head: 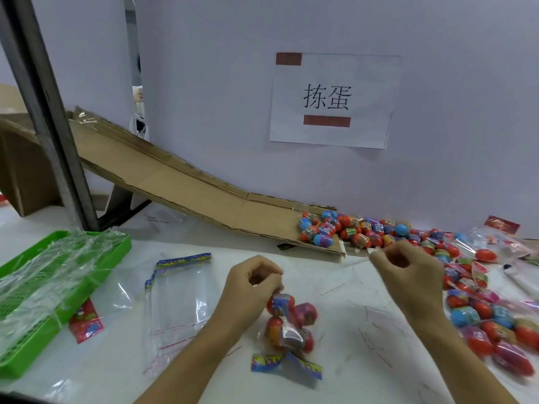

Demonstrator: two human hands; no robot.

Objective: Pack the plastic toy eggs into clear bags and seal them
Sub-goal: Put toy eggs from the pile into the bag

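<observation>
Left hand (252,279) raised above white table (364,330), fingers curled, pinching top of filled bag (287,330). Bag hangs, eggs inside, printed header at bottom. Right hand (408,275) lifted right of bag, fingertips pinched on thin clear strip (376,251). Loose eggs (344,228) at cardboard ramp (189,188) foot, behind bag.

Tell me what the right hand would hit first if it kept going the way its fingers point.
The right hand points up and away toward the loose toy eggs heaped at the foot of the cardboard chute; it would likely meet those first, though depth is unclear.
</observation>
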